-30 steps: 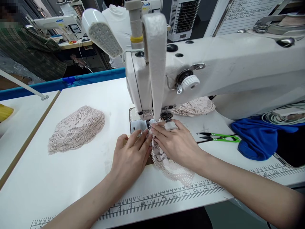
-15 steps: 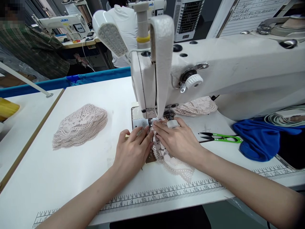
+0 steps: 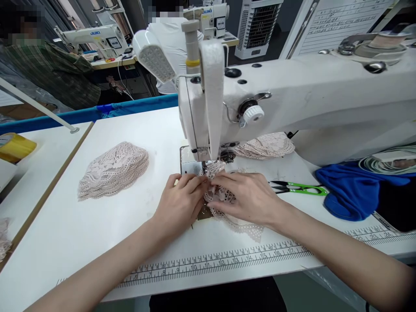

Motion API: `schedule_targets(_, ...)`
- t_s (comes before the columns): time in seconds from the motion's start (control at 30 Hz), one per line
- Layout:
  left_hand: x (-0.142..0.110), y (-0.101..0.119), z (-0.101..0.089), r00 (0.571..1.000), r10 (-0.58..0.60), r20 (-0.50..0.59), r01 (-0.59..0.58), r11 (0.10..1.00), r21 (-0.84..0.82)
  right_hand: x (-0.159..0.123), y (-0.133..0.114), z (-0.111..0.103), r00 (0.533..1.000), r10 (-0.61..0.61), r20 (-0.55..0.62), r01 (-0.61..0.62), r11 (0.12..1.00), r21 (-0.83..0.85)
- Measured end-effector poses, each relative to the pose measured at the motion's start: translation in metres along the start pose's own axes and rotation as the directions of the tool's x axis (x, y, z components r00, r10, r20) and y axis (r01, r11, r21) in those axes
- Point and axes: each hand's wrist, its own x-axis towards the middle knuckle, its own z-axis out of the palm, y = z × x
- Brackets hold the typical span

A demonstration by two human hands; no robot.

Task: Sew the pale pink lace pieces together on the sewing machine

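Note:
A piece of pale pink lace (image 3: 238, 226) lies under the needle area of the white sewing machine (image 3: 195, 108), its scalloped edge trailing toward the front. My left hand (image 3: 182, 197) is closed, its fingertips gripping the lace's left edge just in front of the presser foot (image 3: 204, 167). From the right, my right hand (image 3: 250, 197) grips the same lace, index fingertip close to the left fingers and thumb lower down on the fabric. Some lace bunches up between the hands and the needle. The fingertips partly hide the stitching spot.
Left on the table sits a stack of lace pieces (image 3: 113, 171); another lace stack (image 3: 264, 145) lies behind the needle. Green thread snips (image 3: 300, 189) and a blue cloth (image 3: 351, 190) are at right. A printed ruler (image 3: 208, 264) runs along the front edge. Two people work beyond.
The lace has bunched up higher by the presser foot. My right hand has drawn back slightly toward me, its fingers more bent and thumb lower. The camera view has shifted a little.

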Motion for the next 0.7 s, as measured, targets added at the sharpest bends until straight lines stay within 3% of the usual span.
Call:
schedule_targets(0.13, 0.007, -0.012, -0.005, 0.99, 0.018, 0.137, 0.006, 0.984, -0.179, -0.003, -0.003, -0.004, 0.993, 0.044, 0.109, -0.048, 0.998, 0.034)
schedule_targets(0.33, 0.017, -0.016, 0.012, 0.985, -0.164, 0.05, 0.171, 0.937, -0.305, 0.001, 0.004, 0.001, 0.987, 0.153, 0.04, -0.157, 0.974, 0.164)
schedule_targets(0.43, 0.02, -0.018, 0.016, 0.965, -0.25, 0.08, 0.26, 0.869, -0.42, 0.004, 0.006, 0.002, 0.985, 0.171, 0.012, -0.17, 0.961, 0.22)
schedule_targets(0.57, 0.021, -0.021, 0.012, 0.936, -0.329, 0.124, 0.342, 0.767, -0.543, 0.005, 0.009, 0.005, 0.99, 0.128, -0.06, -0.115, 0.975, 0.188)
schedule_targets(0.7, 0.02, -0.019, 0.007, 0.946, -0.291, 0.145, 0.322, 0.779, -0.539, 0.004, 0.01, 0.011, 0.98, 0.076, -0.183, -0.04, 0.98, 0.196)
